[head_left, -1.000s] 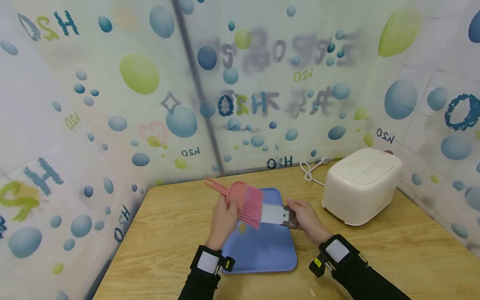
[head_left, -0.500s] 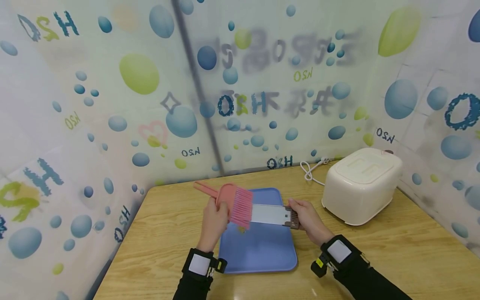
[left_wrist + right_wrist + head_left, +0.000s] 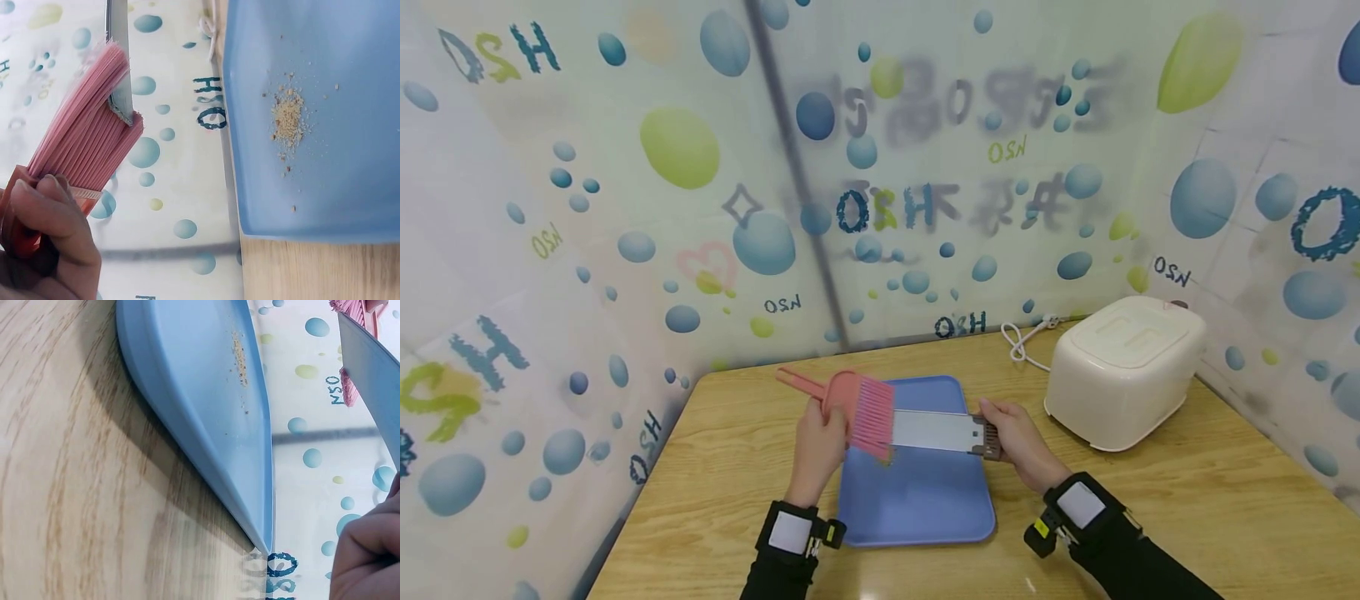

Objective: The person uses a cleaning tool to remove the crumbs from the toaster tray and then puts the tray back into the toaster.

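Observation:
My left hand grips a pink brush near the base of its bristles, the handle pointing up and left. Its bristles lie over the left end of a flat metal crumb tray. In the left wrist view, the bristles straddle that end. My right hand pinches the crumb tray by its grey-brown end, holding it above a blue tray. Crumbs lie in a small pile inside the blue tray, with a few bits scattered around.
At the back right of the wooden table stands a white toaster. Its white cord lies looped beside it, near the wall. A patterned curtain surrounds the table behind and at the sides.
My left hand and the brush have moved left along the crumb tray, from its middle toward its free end, uncovering more metal. My right hand has hardly moved.

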`<state>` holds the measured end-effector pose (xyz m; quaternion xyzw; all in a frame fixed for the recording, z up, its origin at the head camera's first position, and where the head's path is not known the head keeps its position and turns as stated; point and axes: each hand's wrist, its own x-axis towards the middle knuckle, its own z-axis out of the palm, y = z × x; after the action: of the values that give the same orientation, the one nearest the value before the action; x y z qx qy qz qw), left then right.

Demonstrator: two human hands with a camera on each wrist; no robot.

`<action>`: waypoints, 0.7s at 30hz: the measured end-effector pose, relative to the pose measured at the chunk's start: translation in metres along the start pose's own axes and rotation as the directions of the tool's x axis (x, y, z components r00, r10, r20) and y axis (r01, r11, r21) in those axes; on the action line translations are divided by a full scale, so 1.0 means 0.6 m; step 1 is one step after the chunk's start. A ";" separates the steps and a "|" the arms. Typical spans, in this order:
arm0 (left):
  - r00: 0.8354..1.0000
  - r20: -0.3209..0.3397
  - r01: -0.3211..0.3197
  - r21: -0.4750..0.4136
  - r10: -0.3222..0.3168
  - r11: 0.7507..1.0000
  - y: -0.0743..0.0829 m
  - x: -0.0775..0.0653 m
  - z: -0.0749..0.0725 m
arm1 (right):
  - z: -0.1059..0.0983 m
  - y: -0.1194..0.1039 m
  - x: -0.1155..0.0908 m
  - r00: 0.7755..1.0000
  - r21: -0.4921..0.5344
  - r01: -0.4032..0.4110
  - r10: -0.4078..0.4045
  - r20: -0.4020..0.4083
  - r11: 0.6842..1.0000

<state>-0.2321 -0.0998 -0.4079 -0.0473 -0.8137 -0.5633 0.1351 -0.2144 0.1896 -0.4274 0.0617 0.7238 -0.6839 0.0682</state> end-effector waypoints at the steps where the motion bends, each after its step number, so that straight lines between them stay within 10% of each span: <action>1: 1.000 -0.005 0.002 0.004 -0.002 1.000 -0.001 0.001 -0.001 | 0.000 0.000 -0.001 1.000 0.003 0.000 0.000 0.002 1.000; 21: 1.000 -0.007 0.025 0.015 -0.025 1.000 -0.005 -0.001 -0.017 | 0.000 0.002 -0.002 1.000 0.015 0.001 -0.001 0.012 1.000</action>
<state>-0.2302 -0.1104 -0.4074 -0.0341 -0.8180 -0.5590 0.1312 -0.2129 0.1899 -0.4284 0.0576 0.7183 -0.6896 0.0717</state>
